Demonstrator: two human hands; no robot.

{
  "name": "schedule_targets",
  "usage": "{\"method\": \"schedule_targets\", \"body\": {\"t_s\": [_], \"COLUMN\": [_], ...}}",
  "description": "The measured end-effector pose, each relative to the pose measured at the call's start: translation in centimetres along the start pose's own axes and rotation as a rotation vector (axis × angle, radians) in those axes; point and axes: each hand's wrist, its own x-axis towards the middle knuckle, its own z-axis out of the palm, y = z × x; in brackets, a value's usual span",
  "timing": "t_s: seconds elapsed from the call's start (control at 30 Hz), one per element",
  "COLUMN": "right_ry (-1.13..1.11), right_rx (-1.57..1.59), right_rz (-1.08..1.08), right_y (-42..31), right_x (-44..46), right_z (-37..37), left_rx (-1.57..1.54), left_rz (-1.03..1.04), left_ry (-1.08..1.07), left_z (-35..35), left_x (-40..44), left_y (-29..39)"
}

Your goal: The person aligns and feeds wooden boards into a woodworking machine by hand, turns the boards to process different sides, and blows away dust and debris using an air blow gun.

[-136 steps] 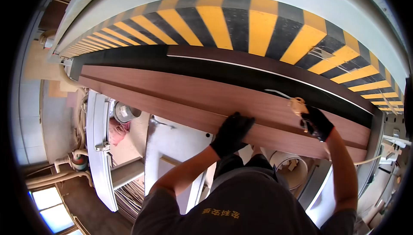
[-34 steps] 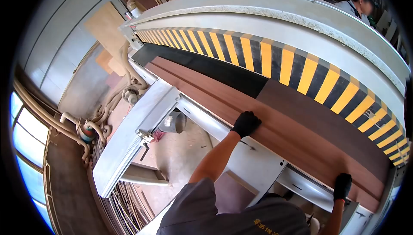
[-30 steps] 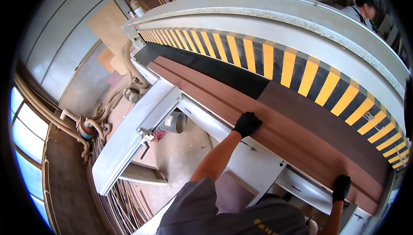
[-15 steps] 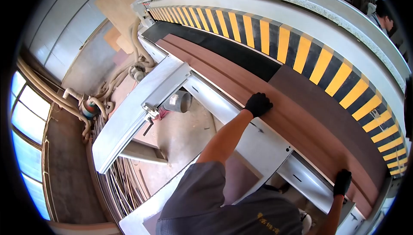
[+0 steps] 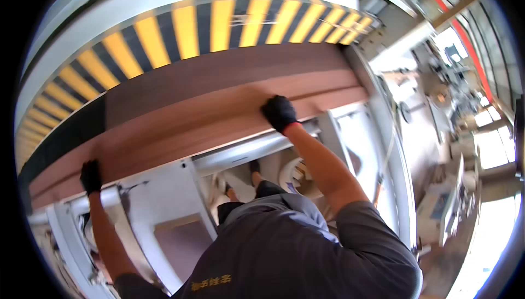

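Note:
A long reddish-brown board (image 5: 186, 126) with a step along its length lies on the machine bed, below the striped guard. My left hand (image 5: 91, 177), in a black glove, is at the board's near edge towards its left end, fingers closed over it. On the right part of the board rests my right hand (image 5: 279, 113), also black-gloved with a red cuff, its fingers curled on the board. The undersides of both hands are hidden. Behind the board lies a darker brown panel (image 5: 219, 74), reaching up to the guard.
A yellow and black striped guard (image 5: 221, 24) spans the machine beyond the panel. White metal supports (image 5: 164, 195) stand along the near side. A round container (image 5: 301, 176) is on the floor beneath. Workshop windows (image 5: 495, 148) and loose material are at the right.
My view has swung to the right, bringing the machine's right end and the workshop beyond into sight. Both hands remain on the board, the right one now further onto its top.

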Motion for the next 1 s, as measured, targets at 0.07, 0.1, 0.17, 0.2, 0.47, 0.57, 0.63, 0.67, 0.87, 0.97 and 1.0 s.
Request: {"method": "schedule_targets", "body": {"t_s": [0.07,0.1,0.17,0.2,0.47,0.57,0.63,0.67,0.87,0.97,1.0], "right_ry": [0.016,0.059,0.048,-0.013,0.004,-0.041,-0.035,-0.023,-0.053,-0.068,-0.073], "right_rx": [0.157,0.179,0.155,0.097,0.193,0.199,0.182,0.185,0.197,0.271,0.335], "right_rz": [0.219,0.201,0.176,0.171,0.304,0.316,0.286,0.291,0.271,0.244,0.255], "right_y": [-1.8,-1.7,-0.5,-0.9,-2.1,-2.2,-2.4,-2.4,-2.3,-2.3,-2.2], "right_x": [-0.9,-1.1,-1.5,-0.4,-0.7,-0.6,-1.0,-1.0,-1.1,-1.8,-2.1], "right_z": [-3.8,-3.8,-2.0,-0.8,-2.9,-3.3,-3.8,-3.7,-3.4,-4.4,-4.9], "left_rx": [0.036,0.031,-0.011,-0.01,-0.231,-0.192,-0.256,-0.254,-0.407,-0.667,-0.732], "left_rz": [0.013,0.01,-0.027,0.009,-0.186,-0.162,-0.109,-0.114,-0.244,-0.339,-0.336], "left_ry": [-0.122,-0.086,-0.067,-0.256,-0.288,-0.258,-0.206,-0.202,-0.075,-0.112,-0.165], "left_z": [-2.8,-2.6,-0.6,2.1,-5.1,-4.8,-4.4,-3.2,-0.3,0.4,-0.4], "left_x": [-0.5,-1.5,-2.5,0.4,1.0,0.7,0.3,0.0,-1.9,-2.4,-2.4], "left_y": [-0.3,-1.5,-2.1,-1.3,3.0,2.8,2.3,2.0,1.8,1.2,1.4]}}
